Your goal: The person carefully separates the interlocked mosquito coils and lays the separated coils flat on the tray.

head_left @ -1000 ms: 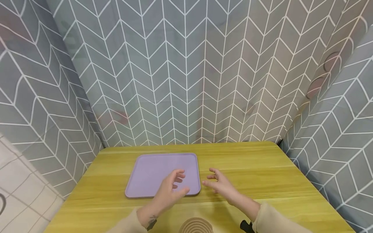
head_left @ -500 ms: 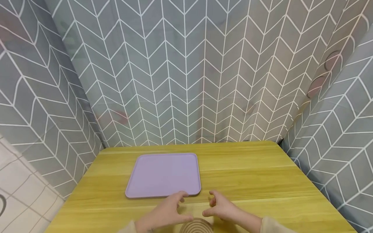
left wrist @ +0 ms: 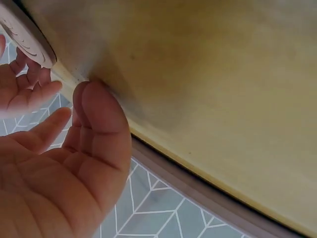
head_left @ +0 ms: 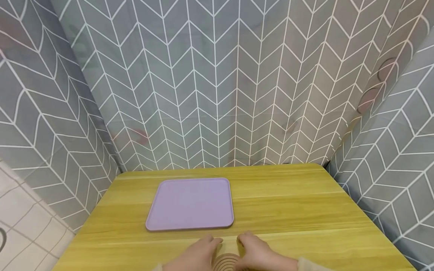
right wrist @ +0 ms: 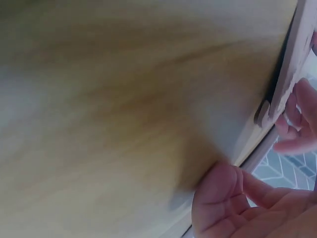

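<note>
Drawn back toward the person since a second ago, the left hand (head_left: pixel 198 256) and right hand (head_left: pixel 259 256) now flank a ringed tan disc (head_left: pixel 225 262) at the bottom of the head view, one on each side. On both hands the fingers are spread from the thumb and loosely curved inward, gripping nothing; the left and right fingertips face each other with a gap between them. Whether either hand touches the disc's rim, I cannot tell. Both wrist views show bent fingers close to the wood-grain surface (head_left: pixel 288 207), contact again unclear. Beyond the hands lies the lavender rectangular tray (head_left: pixel 190 203), unmoved, flat on the surface, with a gray chevron-patterned curtain (head_left: pixel 217 82) behind.
</note>
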`<action>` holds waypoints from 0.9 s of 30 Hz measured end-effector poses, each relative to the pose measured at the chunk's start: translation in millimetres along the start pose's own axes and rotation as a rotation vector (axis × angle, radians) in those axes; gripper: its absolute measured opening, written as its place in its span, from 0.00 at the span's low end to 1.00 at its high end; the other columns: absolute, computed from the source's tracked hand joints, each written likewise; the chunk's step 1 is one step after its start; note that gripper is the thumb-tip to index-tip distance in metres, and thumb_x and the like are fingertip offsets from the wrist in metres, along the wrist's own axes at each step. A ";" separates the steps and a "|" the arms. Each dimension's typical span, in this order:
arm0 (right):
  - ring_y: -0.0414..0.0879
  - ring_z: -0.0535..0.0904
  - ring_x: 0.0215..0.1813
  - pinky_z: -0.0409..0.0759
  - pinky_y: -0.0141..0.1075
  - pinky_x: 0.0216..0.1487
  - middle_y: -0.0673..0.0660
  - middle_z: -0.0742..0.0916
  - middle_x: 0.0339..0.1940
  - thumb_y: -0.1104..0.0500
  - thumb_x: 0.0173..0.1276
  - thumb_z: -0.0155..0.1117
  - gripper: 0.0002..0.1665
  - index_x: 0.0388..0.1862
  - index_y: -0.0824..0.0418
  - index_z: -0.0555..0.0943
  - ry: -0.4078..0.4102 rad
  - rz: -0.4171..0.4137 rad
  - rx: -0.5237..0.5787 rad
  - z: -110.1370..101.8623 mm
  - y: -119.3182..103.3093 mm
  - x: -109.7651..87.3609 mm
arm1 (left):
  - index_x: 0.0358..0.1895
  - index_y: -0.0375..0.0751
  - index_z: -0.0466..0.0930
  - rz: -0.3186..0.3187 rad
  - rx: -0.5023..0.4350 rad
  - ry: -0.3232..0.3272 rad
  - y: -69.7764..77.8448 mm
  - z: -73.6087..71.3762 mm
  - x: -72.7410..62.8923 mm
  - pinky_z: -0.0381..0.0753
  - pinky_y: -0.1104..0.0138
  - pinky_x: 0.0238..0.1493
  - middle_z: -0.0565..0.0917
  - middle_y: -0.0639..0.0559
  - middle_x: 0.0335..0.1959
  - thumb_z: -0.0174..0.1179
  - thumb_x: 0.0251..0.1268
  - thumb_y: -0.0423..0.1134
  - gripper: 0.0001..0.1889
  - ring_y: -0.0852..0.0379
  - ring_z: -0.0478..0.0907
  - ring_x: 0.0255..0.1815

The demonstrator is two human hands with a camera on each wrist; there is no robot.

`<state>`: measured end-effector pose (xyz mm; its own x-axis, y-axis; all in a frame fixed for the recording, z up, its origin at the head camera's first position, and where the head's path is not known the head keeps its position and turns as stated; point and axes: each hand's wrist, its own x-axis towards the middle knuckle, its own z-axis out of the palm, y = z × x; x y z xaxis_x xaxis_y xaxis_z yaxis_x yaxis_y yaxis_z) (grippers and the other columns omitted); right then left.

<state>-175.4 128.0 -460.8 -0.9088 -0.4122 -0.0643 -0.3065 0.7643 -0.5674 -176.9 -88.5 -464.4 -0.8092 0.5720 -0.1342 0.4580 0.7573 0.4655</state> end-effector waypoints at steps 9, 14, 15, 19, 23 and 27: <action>0.34 0.70 0.29 0.70 0.29 0.27 0.44 0.75 0.28 0.54 0.32 0.78 0.26 0.34 0.59 0.79 -0.008 -0.060 -0.027 4.3 -7.0 0.7 | 0.62 0.48 0.67 0.054 -0.048 -0.003 -0.5 2.2 0.7 0.70 0.73 0.29 0.70 0.64 0.35 0.64 0.38 0.70 0.46 0.68 0.65 0.29; 0.34 0.68 0.27 0.69 0.28 0.26 0.43 0.75 0.25 0.61 0.33 0.75 0.23 0.33 0.59 0.79 -0.071 -0.035 0.059 3.3 -13.1 2.2 | 0.61 0.46 0.69 0.095 -0.038 -0.005 -0.4 2.2 1.4 0.69 0.75 0.29 0.69 0.66 0.32 0.65 0.41 0.68 0.43 0.69 0.65 0.28; 0.34 0.67 0.27 0.69 0.28 0.26 0.43 0.75 0.24 0.62 0.33 0.75 0.23 0.33 0.59 0.79 -0.079 -0.029 0.068 3.3 -14.1 2.5 | 0.61 0.46 0.69 0.096 -0.038 -0.008 0.0 1.9 1.3 0.69 0.75 0.29 0.69 0.66 0.32 0.65 0.41 0.68 0.43 0.69 0.65 0.28; 0.34 0.67 0.26 0.68 0.27 0.26 0.43 0.74 0.23 0.64 0.32 0.73 0.21 0.31 0.58 0.78 -0.091 -0.016 0.078 4.6 -15.3 3.5 | 0.59 0.47 0.71 0.106 -0.020 -0.008 1.5 0.8 1.5 0.73 0.73 0.33 0.73 0.65 0.36 0.65 0.42 0.67 0.41 0.70 0.67 0.31; 0.35 0.67 0.25 0.69 0.27 0.24 0.44 0.74 0.22 0.68 0.31 0.70 0.18 0.25 0.57 0.76 -0.098 -0.013 0.120 6.4 -15.6 4.1 | 0.58 0.46 0.72 0.106 -0.015 -0.005 2.7 0.4 1.6 0.74 0.73 0.35 0.75 0.64 0.39 0.65 0.42 0.66 0.40 0.71 0.68 0.33; 0.35 0.66 0.24 0.68 0.27 0.23 0.45 0.72 0.23 0.70 0.29 0.68 0.18 0.21 0.55 0.74 -0.087 -0.007 0.142 7.9 -17.4 3.5 | 0.55 0.46 0.74 0.112 -0.020 0.006 2.1 1.5 2.0 0.72 0.75 0.34 0.75 0.64 0.36 0.67 0.41 0.65 0.38 0.72 0.67 0.32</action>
<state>-171.0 109.3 -457.6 -0.8767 -0.4639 -0.1273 -0.2645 0.6858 -0.6780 -177.1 -85.3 -465.0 -0.7558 0.6505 -0.0754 0.5379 0.6824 0.4949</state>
